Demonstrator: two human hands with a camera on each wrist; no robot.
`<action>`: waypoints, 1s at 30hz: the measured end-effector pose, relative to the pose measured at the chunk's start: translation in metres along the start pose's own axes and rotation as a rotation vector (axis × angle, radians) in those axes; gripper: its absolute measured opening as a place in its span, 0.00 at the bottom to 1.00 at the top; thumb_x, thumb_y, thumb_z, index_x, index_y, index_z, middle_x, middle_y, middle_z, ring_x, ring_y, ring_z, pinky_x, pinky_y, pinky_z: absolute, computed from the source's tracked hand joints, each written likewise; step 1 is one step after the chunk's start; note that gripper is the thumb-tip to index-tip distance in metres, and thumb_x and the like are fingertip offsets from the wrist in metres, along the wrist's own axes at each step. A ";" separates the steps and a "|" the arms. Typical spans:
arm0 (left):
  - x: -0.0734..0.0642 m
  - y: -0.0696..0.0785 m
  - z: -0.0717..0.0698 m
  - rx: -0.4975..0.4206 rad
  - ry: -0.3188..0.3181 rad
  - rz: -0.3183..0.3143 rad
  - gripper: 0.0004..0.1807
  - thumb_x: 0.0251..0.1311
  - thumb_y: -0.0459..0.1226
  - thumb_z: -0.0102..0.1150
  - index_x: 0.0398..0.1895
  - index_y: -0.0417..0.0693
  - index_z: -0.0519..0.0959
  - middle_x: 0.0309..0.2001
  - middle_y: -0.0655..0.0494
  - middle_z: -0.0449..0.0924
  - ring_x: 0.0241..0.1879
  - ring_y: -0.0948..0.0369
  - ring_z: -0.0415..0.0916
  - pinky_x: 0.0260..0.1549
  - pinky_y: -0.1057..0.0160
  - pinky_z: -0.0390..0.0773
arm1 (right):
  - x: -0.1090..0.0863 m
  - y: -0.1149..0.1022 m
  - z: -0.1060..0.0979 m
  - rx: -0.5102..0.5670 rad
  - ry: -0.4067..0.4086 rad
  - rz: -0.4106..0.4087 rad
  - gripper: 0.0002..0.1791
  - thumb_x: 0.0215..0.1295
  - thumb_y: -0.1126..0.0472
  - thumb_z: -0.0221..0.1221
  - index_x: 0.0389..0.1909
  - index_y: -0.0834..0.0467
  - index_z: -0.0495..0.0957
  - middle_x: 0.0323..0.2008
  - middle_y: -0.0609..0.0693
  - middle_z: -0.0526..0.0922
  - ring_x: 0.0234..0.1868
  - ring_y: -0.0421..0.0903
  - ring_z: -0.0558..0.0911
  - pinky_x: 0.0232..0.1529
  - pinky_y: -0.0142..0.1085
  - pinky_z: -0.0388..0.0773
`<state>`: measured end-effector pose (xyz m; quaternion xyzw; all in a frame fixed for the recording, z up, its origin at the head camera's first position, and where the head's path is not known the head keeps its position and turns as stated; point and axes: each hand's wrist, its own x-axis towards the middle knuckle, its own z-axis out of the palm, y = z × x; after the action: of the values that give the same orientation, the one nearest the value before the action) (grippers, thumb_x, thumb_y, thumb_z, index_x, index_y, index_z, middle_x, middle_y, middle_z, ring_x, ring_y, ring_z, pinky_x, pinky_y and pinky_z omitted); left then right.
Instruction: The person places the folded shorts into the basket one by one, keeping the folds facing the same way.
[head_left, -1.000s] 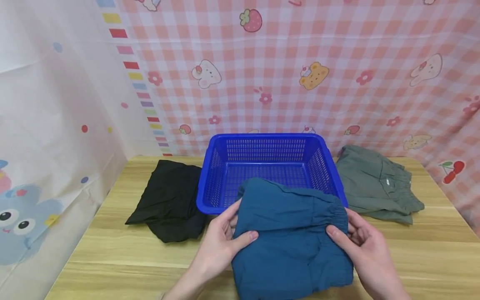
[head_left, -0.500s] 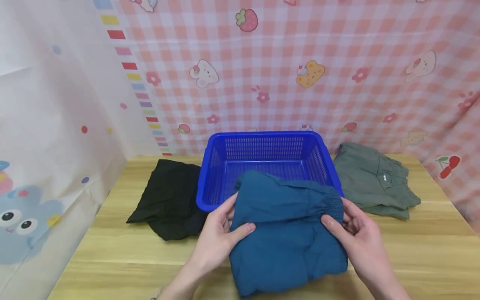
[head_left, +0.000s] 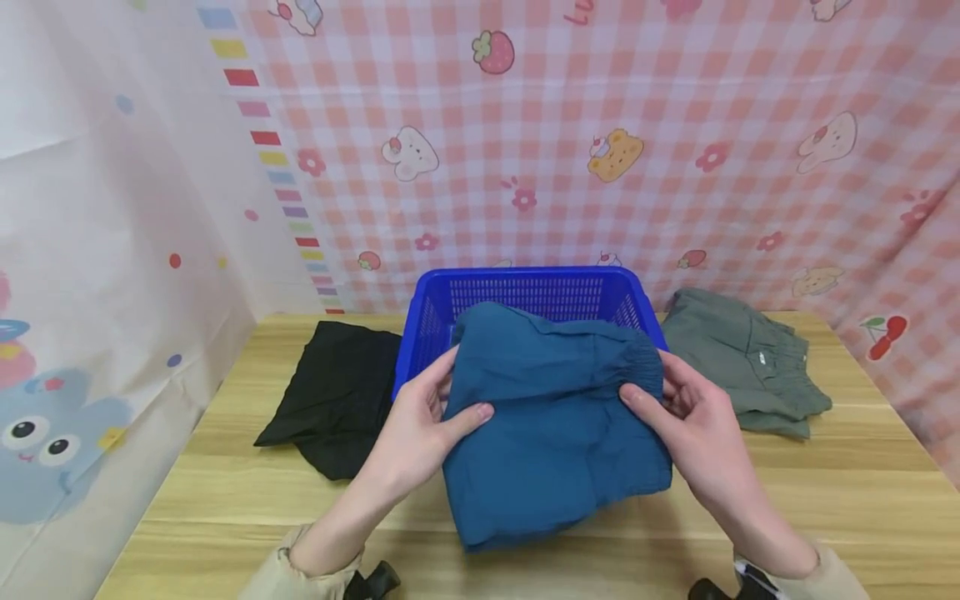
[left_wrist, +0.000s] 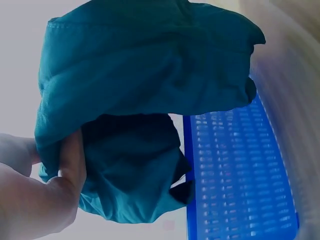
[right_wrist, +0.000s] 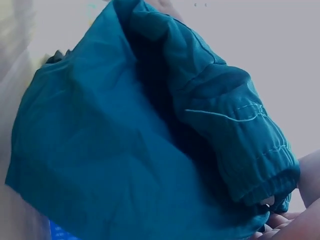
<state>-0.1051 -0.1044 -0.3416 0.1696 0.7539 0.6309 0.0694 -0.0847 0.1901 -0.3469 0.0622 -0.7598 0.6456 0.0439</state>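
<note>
A folded pair of teal-blue pants (head_left: 555, 433) with a gathered elastic waistband is held up over the table's front middle, overlapping the basket in the head view. My left hand (head_left: 416, 429) pinches its left edge, thumb on top and fingers behind. At the waistband end my right hand (head_left: 697, 425) grips the other side the same way. From the left wrist view, the pants (left_wrist: 145, 65) hang in two layers with a gap between them. The right wrist view shows the stitched elastic and a loose thread (right_wrist: 220, 115) on the underside.
Behind the pants stands a blue plastic basket (head_left: 525, 292) with slotted walls. Black folded clothing (head_left: 337, 392) lies to its left, grey-green elastic-waist clothing (head_left: 750, 362) to its right, all on a wooden table (head_left: 225, 517). A checked curtain (head_left: 555, 100) hangs at the back.
Both hands have raised the blue pants and carried them forward, slightly to the left, so they cover more of the basket. The grip is the same; the other clothes lie still.
</note>
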 end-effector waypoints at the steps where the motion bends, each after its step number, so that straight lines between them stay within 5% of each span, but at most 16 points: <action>1: 0.003 0.001 -0.001 0.005 0.003 0.000 0.40 0.69 0.28 0.64 0.82 0.45 0.60 0.69 0.40 0.79 0.67 0.46 0.81 0.62 0.58 0.85 | 0.003 -0.001 0.000 -0.013 -0.007 -0.003 0.30 0.76 0.61 0.62 0.75 0.65 0.68 0.49 0.31 0.90 0.48 0.31 0.89 0.48 0.26 0.87; 9: 0.021 0.009 -0.013 0.041 0.023 0.011 0.40 0.69 0.28 0.64 0.82 0.47 0.60 0.68 0.40 0.80 0.65 0.46 0.83 0.61 0.54 0.86 | 0.029 -0.016 -0.002 -0.138 -0.051 -0.022 0.30 0.77 0.57 0.62 0.75 0.61 0.69 0.43 0.25 0.88 0.44 0.29 0.88 0.45 0.26 0.87; 17: 0.036 0.020 -0.024 0.023 0.064 -0.009 0.40 0.70 0.29 0.63 0.83 0.49 0.59 0.68 0.39 0.80 0.68 0.45 0.80 0.63 0.48 0.84 | 0.058 -0.035 -0.003 -0.145 -0.098 -0.023 0.30 0.77 0.55 0.62 0.74 0.61 0.69 0.40 0.26 0.88 0.42 0.29 0.89 0.45 0.27 0.88; 30: 0.062 0.055 -0.035 -0.041 0.159 0.097 0.41 0.70 0.28 0.62 0.83 0.51 0.59 0.75 0.43 0.73 0.74 0.48 0.73 0.75 0.45 0.73 | 0.090 -0.078 -0.005 -0.063 -0.031 -0.146 0.31 0.73 0.59 0.65 0.74 0.61 0.71 0.42 0.30 0.90 0.46 0.31 0.89 0.45 0.25 0.87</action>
<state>-0.1651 -0.1070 -0.2745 0.1538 0.7350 0.6602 -0.0176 -0.1625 0.1796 -0.2569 0.1259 -0.7737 0.6156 0.0812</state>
